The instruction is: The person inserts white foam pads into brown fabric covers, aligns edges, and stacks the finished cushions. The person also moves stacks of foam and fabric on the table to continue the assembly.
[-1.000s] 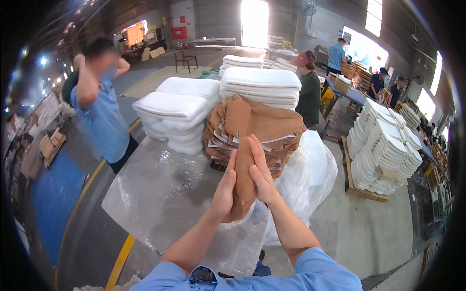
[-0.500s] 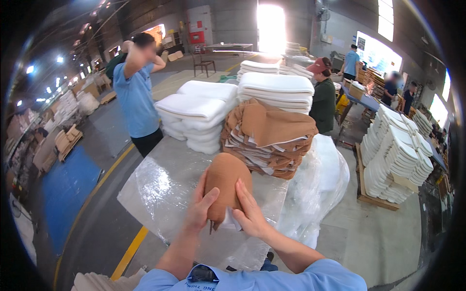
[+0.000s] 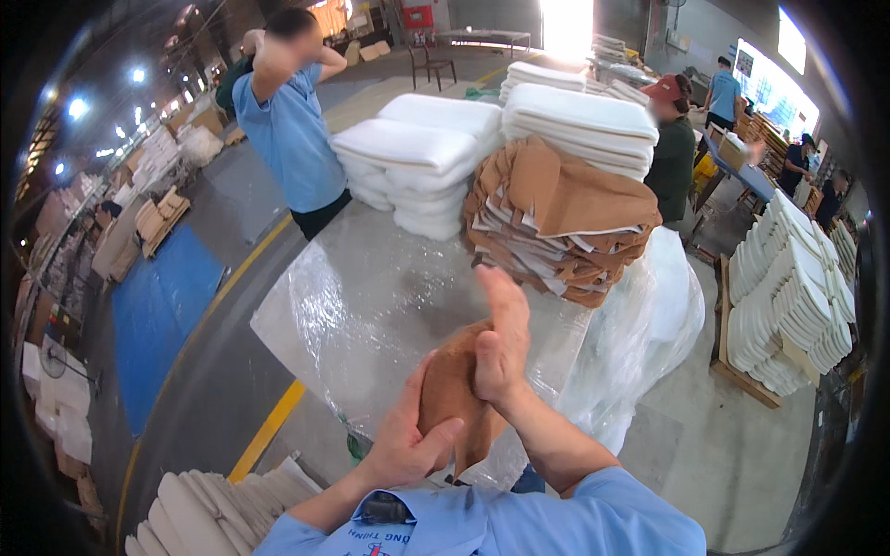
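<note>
Brown fabric piece (image 3: 451,394), folded into a rounded pad, held upright between both hands at 6 o'clock of the view, over the near edge of the plastic-covered table (image 3: 371,306). Left hand (image 3: 408,435): curled around the piece from below and the left, thumb across its front, gripping it. Right hand (image 3: 499,338): open and flat, fingers extended toward 12 o'clock, palm pressed against the piece's right side.

Edges and room: the table's near-left edge runs from 9 o'clock toward 6 o'clock; its clear sheeting overhangs that edge and also the right side, where it billows down at 3 o'clock. Bare sheeted surface lies between the hands and the stacks, unoccupied from the centre toward 10 o'clock. Beyond the left edge, grey floor with one yellow line (image 3: 269,431) and one blue mat (image 3: 158,315) at 9 o'clock.

Counts: one stack of brown pieces (image 3: 556,222) at 1 o'clock, edges ragged, top piece draped over. Three stacks of white pads (image 3: 408,171) visible on the table behind it at 12 o'clock. One pallet of white pads (image 3: 788,306) on the floor at 3 o'clock; further white pads (image 3: 199,510) at 7 o'clock. One person in a blue shirt (image 3: 292,130) stands at the table's far-left corner at 11 o'clock, arms raised; one person in a red cap (image 3: 672,139) stands behind the stacks at 1 o'clock.
</note>
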A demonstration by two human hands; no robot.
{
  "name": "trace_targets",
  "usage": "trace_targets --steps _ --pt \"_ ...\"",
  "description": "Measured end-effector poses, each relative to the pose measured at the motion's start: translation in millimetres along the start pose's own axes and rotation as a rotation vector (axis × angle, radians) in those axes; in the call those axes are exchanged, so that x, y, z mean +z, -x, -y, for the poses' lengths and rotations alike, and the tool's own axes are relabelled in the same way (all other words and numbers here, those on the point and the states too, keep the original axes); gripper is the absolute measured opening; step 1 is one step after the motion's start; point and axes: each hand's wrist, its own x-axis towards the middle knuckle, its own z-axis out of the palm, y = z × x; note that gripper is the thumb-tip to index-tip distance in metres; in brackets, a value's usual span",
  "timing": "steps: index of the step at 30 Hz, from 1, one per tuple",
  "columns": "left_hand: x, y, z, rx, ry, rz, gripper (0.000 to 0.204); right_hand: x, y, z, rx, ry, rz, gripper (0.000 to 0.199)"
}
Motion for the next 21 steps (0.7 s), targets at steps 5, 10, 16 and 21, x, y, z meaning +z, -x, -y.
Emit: trace_targets --steps 5,10,16,21 --pt "15.1 -1.5 1.8 -0.065 0.425 0.03 0.091 -15.1 4.9 -0.7 0.142 -0.025 0.054 0.081" --pt "21.1 -19.2 35.3 -0.104 0.699 0.043 0.09 -13.4 54.7 19.7 0.174 -0.062 0.08 0.083" --pt "-19.7 -1.3 65.6 -0.27 0.641 0.163 0.103 6.9 101.5 38.6 0.079 0.028 0.046 0.081" --pt "-54.3 57.7 50.9 -0.188 0.258 0.184 0.109 26.5 149.9 -38.5 0.571 -0.202 -0.099 0.065"
